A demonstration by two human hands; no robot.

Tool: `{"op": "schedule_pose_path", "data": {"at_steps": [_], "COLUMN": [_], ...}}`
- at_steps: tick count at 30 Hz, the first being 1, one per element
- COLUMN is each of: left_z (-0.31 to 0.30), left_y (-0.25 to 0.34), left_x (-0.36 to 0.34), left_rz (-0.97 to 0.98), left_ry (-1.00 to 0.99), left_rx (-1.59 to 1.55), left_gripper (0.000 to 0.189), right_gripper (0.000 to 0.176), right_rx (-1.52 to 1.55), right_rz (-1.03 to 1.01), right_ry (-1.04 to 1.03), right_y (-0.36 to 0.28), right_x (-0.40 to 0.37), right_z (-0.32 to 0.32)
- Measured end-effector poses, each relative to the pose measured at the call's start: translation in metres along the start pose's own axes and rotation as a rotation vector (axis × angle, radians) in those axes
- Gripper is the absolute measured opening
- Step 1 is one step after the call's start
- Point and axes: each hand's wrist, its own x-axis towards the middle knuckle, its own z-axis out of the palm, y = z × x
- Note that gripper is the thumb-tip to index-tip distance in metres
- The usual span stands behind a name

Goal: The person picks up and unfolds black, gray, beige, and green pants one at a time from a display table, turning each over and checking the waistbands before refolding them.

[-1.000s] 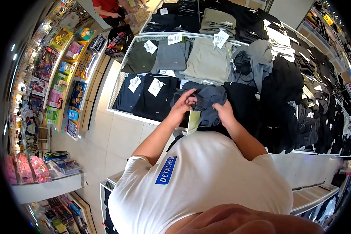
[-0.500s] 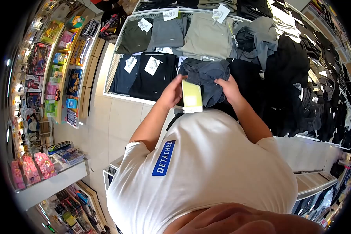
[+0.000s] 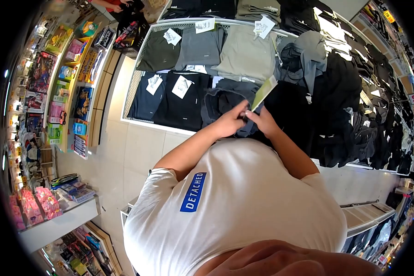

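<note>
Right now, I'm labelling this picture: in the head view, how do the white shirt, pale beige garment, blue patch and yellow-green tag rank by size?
1. White shirt
2. Pale beige garment
3. Blue patch and yellow-green tag: too alike to rank

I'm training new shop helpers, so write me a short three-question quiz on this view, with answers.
1. True or false: a flat yellow-green card juts up by the bare right hand.
2. What lies between the dark olive folded garment and the beige folded garment?
A) a red towel
B) a grey folded garment
C) a pink box
3. Fill in: the blue label on the white shirt reads ____.

Key: 1 true; 2 B; 3 DETACHED
</note>
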Motion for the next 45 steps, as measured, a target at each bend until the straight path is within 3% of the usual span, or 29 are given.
{"op": "schedule_pose_path", "data": {"at_steps": [2, 4, 6, 8, 11, 12, 13, 14, 16, 18, 19, 20, 21, 22, 23, 24, 25, 26, 27, 29, 32, 33, 35, 38, 39, 40, 43, 44, 45], "left_z": [-0.007, -0.007, -0.013, -0.019, -0.032, -0.039, -0.045, -0.052, -0.075, -0.098, -0.107, -0.117, -0.127, -0.138, -0.151, -0.161, -0.171, -0.181, -0.189, -0.199, -0.212, -0.216, -0.223, -0.228, -0.237, -0.234, -0.189, -0.166, -0.147], "left_y": [0.019, 0.061, 0.063, 0.053, 0.059, 0.065, 0.071, 0.075, 0.064, 0.048, 0.046, 0.038, 0.022, 0.005, -0.012, -0.027, -0.040, -0.050, -0.061, -0.079, -0.104, -0.108, -0.116, -0.127, -0.149, -0.145, -0.110, -0.092, -0.080], "left_x": [-0.015, -0.026, -0.024, -0.021, -0.023, -0.029, -0.037, -0.043, -0.051, -0.058, -0.063, -0.065, -0.066, -0.065, -0.061, -0.059, -0.057, -0.055, -0.059, -0.069, -0.074, -0.071, -0.065, -0.047, -0.035, -0.027, -0.001, 0.008, 0.017], "left_rz": [0.144, -0.125, -0.195, 0.151, 0.239, 0.239, 0.230, 0.224, 0.155, 0.101, 0.124, 0.125, 0.108, 0.090, 0.014, 0.021, -0.107, -0.235, -0.227, 0.060, 0.074, 0.073, -0.296, -0.363, -0.338, -0.335, -0.052, -0.082, -0.102], "left_ry": [-0.071, -0.189, -0.229, -0.215, -0.290, -0.295, -0.309, -0.324, -0.360, -0.350, -0.317, -0.327, -0.290, -0.255, -0.221, -0.231, -0.161, -0.086, -0.091, 0.261, 0.559, 0.559, 0.537, 0.370, 0.347, 0.353, 0.379, 0.348, 0.182], "left_rx": [0.385, 0.486, 0.543, 0.292, 0.178, 0.180, 0.239, 0.299, 0.324, 0.338, 0.300, 0.300, 0.252, 0.204, 0.268, 0.271, 0.438, 0.605, 0.610, 1.061, 1.048, 1.047, 0.809, 0.853, 0.945, 0.942, 0.874, 0.823, 0.784], "left_gripper": [0.081, 0.086, 0.083, 0.078, 0.077, 0.077, 0.076, 0.075, 0.071, 0.063, 0.056, 0.056, 0.055, 0.054, 0.054, 0.054, 0.053, 0.053, 0.053, 0.052, 0.064, 0.064, 0.069, 0.063, 0.049, 0.049, 0.033, 0.036, 0.049], "right_gripper": [0.065, 0.069, 0.058, 0.053, 0.038, 0.039, 0.037, 0.035, 0.034, 0.036, 0.038, 0.037, 0.036, 0.035, 0.038, 0.043, 0.054, 0.060, 0.065, 0.067, 0.071, 0.074, 0.073, 0.069, 0.066, 0.063, 0.055, 0.055, 0.052], "right_rx": [-0.014, -0.244, -0.257, -0.131, -0.042, -0.353, -0.256, -0.909, -0.683, -0.681, -0.292, -0.417, -0.076, -0.130, -0.235, -0.623, -0.923, -1.056, -1.081, -1.055, -0.999, -0.972, -0.889, -0.798, -0.755, -0.713, -0.659, -0.656, -0.708], "right_rz": [-0.005, -0.132, -0.145, -0.199, -0.195, -0.336, -0.279, -0.436, -0.492, -0.172, -0.168, -0.211, -0.024, 0.055, 0.148, 0.293, 0.520, 0.503, 0.485, 0.502, 0.509, 0.491, 0.425, 0.363, 0.286, 0.208, 0.276, 0.281, 0.260], "right_ry": [-0.003, 0.022, 0.118, 0.222, 0.526, 0.596, 0.659, 0.701, 0.619, 0.502, 0.514, 0.484, 0.320, 0.276, 0.205, 0.236, 0.151, 0.136, 0.177, 0.166, 0.134, 0.121, 0.194, 0.236, 0.146, 0.055, 0.017, 0.012, 0.195], "right_y": [-0.007, -0.008, -0.034, -0.032, -0.051, -0.036, -0.059, -0.047, -0.043, -0.021, 0.016, 0.036, 0.010, 0.064, 0.057, 0.076, 0.108, 0.140, 0.157, 0.146, 0.092, 0.074, 0.079, 0.082, 0.090, 0.095, 0.092, 0.091, 0.087], "right_x": [-0.005, -0.007, -0.017, -0.019, -0.021, -0.020, -0.023, -0.021, -0.012, 0.001, 0.022, 0.038, 0.051, 0.076, 0.085, 0.090, 0.096, 0.095, 0.095, 0.102, 0.097, 0.098, 0.102, 0.105, 0.105, 0.107, 0.114, 0.116, 0.122], "right_z": [0.004, 0.006, 0.019, 0.015, -0.002, -0.023, -0.020, -0.040, -0.053, -0.060, -0.059, -0.050, -0.018, -0.022, 0.002, 0.018, 0.021, 0.025, 0.030, 0.031, 0.031, 0.030, 0.018, 0.010, 0.009, 0.005, -0.011, -0.019, -0.032]}}
